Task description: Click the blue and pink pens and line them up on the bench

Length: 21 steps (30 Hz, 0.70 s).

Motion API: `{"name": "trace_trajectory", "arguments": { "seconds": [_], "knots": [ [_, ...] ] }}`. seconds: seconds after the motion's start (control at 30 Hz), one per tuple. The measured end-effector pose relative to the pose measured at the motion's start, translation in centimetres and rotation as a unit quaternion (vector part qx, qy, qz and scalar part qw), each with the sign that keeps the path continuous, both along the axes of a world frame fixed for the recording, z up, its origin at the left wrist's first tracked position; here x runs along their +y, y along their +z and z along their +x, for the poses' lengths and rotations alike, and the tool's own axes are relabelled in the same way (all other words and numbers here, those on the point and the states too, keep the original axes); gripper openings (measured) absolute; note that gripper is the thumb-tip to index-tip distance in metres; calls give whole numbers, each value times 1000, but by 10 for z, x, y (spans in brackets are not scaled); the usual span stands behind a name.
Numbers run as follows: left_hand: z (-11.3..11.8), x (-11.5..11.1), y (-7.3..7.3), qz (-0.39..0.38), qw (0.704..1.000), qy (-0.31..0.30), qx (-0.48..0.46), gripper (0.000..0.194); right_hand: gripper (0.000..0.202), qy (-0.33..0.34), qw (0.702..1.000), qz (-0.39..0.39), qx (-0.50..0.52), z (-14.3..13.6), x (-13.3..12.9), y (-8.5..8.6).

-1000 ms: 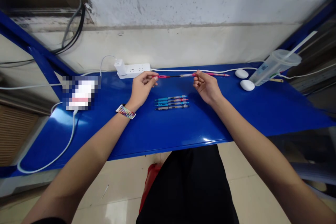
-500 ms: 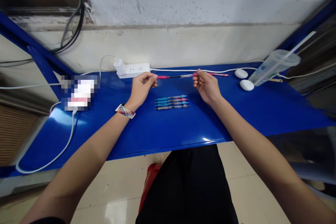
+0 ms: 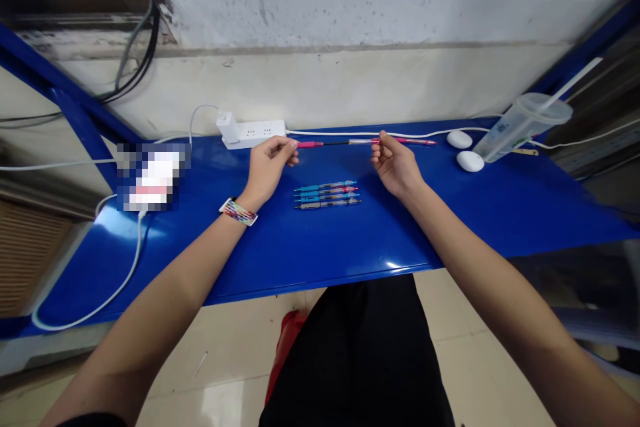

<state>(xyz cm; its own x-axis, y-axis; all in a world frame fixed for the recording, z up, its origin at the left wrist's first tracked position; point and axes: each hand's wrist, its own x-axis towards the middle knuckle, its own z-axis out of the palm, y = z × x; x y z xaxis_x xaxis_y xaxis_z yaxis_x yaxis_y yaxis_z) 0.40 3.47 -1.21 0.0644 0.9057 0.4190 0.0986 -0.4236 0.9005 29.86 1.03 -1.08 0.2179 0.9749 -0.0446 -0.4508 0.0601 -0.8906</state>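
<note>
My left hand (image 3: pixel 267 165) is closed in a pinch on the pink grip section (image 3: pixel 311 145) of a pen. Out of that section runs a thin refill (image 3: pixel 336 143), dark near the grip and clear towards the right, reaching my right hand (image 3: pixel 396 165). Thumb and fingers of my right hand pinch the pink pen barrel (image 3: pixel 419 141), which points right. Both parts are held level in one line above the desk. Below and between my hands several pens lie side by side, among them blue pens (image 3: pixel 325 187) and a grey pen (image 3: pixel 327 204) nearest me.
A white power strip (image 3: pixel 261 131) with a plugged-in charger (image 3: pixel 227 127) stands by the wall. At right are two white rounded objects (image 3: pixel 470 161) and a clear cup (image 3: pixel 515 128) with a straw. A blurred-out device (image 3: pixel 153 180) with cables lies left on the blue desk (image 3: pixel 300 253).
My right hand has shifted slightly right with the pink barrel, so a little more of the refill shows. My left hand has hardly moved. The pens on the desk are unchanged.
</note>
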Motion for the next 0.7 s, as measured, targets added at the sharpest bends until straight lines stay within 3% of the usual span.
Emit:
{"name": "trace_trajectory", "arguments": {
  "seconds": [0.4, 0.57, 0.7],
  "knots": [
    [2, -6, 4, -8, 1000, -4, 17, 24, 36, 5, 999, 23, -21, -2, -5, 3],
    [8, -14, 5, -19, 997, -48, 65, 27, 31, 114, 990, 54, -65, -10, -15, 10],
    [10, -20, 6, 29, 988, -38, 144, 49, 29, 147, 983, 60, -90, -15, -18, 11]
  ]
}}
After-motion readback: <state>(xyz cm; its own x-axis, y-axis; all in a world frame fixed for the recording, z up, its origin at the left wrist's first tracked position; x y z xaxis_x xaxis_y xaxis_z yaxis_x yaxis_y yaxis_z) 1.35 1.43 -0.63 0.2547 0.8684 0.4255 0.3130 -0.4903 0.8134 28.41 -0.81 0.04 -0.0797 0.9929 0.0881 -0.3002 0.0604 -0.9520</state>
